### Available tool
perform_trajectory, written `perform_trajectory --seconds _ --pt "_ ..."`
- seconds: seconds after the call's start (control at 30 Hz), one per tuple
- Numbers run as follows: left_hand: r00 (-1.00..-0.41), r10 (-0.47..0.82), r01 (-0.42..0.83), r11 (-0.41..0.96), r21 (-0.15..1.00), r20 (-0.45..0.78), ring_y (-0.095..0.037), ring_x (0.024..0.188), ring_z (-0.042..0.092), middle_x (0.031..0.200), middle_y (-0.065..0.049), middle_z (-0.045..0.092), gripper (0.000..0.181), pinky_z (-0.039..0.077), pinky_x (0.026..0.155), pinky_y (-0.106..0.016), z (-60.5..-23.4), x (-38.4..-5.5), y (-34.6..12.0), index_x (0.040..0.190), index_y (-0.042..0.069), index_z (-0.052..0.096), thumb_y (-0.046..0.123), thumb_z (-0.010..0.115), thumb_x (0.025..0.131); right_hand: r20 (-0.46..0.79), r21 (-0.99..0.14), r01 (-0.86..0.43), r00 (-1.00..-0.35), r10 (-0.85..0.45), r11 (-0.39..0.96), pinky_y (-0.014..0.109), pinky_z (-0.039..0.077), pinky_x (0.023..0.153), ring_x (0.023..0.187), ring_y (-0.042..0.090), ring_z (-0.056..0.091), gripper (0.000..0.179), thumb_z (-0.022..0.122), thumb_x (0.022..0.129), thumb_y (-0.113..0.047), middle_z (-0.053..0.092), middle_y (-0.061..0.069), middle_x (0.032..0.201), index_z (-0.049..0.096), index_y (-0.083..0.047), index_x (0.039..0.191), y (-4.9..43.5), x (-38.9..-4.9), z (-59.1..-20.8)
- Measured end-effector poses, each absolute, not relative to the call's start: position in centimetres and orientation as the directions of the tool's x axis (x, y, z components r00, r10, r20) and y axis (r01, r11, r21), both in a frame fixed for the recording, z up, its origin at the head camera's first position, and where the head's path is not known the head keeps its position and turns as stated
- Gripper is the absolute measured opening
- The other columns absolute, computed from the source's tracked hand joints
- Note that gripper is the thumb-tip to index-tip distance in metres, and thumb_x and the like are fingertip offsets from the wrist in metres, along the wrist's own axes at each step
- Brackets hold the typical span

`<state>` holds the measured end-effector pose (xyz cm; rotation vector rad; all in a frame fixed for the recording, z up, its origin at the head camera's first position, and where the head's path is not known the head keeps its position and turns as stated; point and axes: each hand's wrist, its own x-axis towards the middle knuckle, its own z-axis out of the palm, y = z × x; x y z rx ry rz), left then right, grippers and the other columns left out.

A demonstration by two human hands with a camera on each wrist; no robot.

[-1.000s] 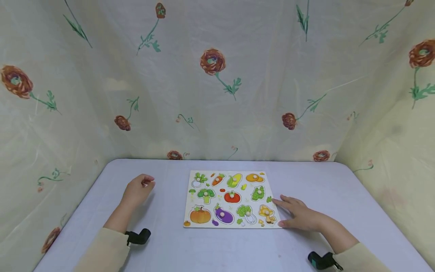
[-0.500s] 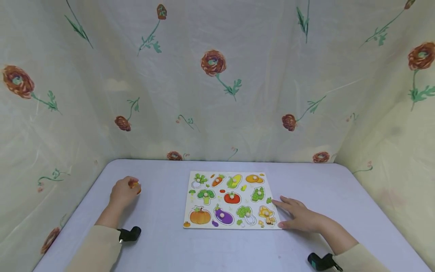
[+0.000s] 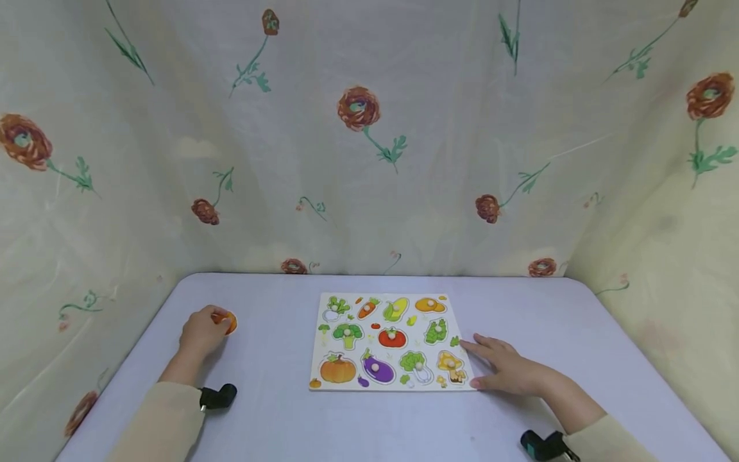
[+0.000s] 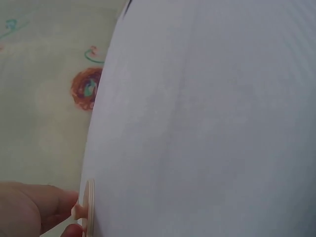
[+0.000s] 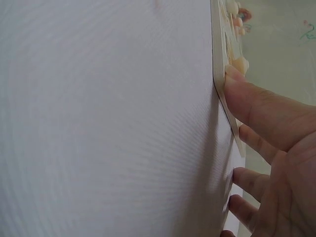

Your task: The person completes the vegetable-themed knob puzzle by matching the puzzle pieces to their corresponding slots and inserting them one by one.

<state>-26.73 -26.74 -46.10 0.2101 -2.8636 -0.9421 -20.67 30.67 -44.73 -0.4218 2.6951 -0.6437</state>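
My left hand point(image 3: 203, 335) is low over the left part of the table, pinching an orange puzzle piece point(image 3: 231, 321). In the left wrist view, thumb and finger meet at the small wooden knob point(image 4: 79, 212) on the piece, whose thin round edge lies right at the table surface. A white vegetable peg puzzle board point(image 3: 369, 346) lies flat near the middle. On it, the pumpkin point(image 3: 337, 369) shows no knob, while the eggplant point(image 3: 378, 369) and tomato point(image 3: 392, 338) have theirs. My right hand point(image 3: 510, 369) rests at the board's right edge, fingers spread, thumb on the near corner.
The table point(image 3: 265, 410) has a pale cloth. A flower-printed curtain point(image 3: 427, 212) encloses the back and both sides. Black wrist cameras sit on the left wrist point(image 3: 219, 396) and right wrist point(image 3: 543, 445).
My left hand has moved left and slightly down from near the board. The orange piece, out of sight a second ago, now shows in its fingers. My right hand stays at the board.
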Motion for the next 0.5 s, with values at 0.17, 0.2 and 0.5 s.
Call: perform_trajectory --seconds 0.17,0.2,0.5 --pt "-0.982 -0.184 -0.134 0.804 0.579 0.029 -0.043 0.098 0.061 0.104 -0.023 0.065 0.025 0.048 0.075 -0.049 -45.87 -26.74 -26.53 0.112 -0.005 0.062 0.014 0.058 0.096 -0.257 -0.480 -0.197 -0.900 -0.352 0.855 0.077 0.020 0.106 0.142 0.058 0.015 0.085 0.075 0.085 -0.046 0.022 0.030 0.159 0.040 -0.010 0.153 30.68 -20.66 -44.84" --pt "-0.982 -0.187 -0.143 0.807 0.573 0.018 -0.043 0.098 0.061 0.104 -0.022 0.065 0.024 0.048 0.075 -0.050 -45.85 -26.74 -26.50 0.111 -0.005 0.061 0.014 0.057 0.096 -0.258 -0.481 -0.195 -0.900 -0.351 0.855 0.077 0.020 0.106 0.142 0.057 0.015 0.085 0.075 0.085 -0.046 0.022 0.030 0.159 0.040 -0.010 0.153 30.69 -20.66 -44.88" --pt "-0.979 -0.200 -0.188 0.808 0.558 -0.039 -0.045 0.103 0.059 0.109 -0.025 0.064 0.019 0.046 0.079 -0.052 -45.63 -26.85 -26.15 0.110 -0.003 0.059 0.013 0.054 0.100 -0.244 -0.482 -0.215 -0.898 -0.366 0.849 0.077 0.021 0.106 0.142 0.058 0.016 0.084 0.075 0.085 -0.046 0.022 0.030 0.159 0.041 -0.010 0.153 30.92 -20.87 -45.19"
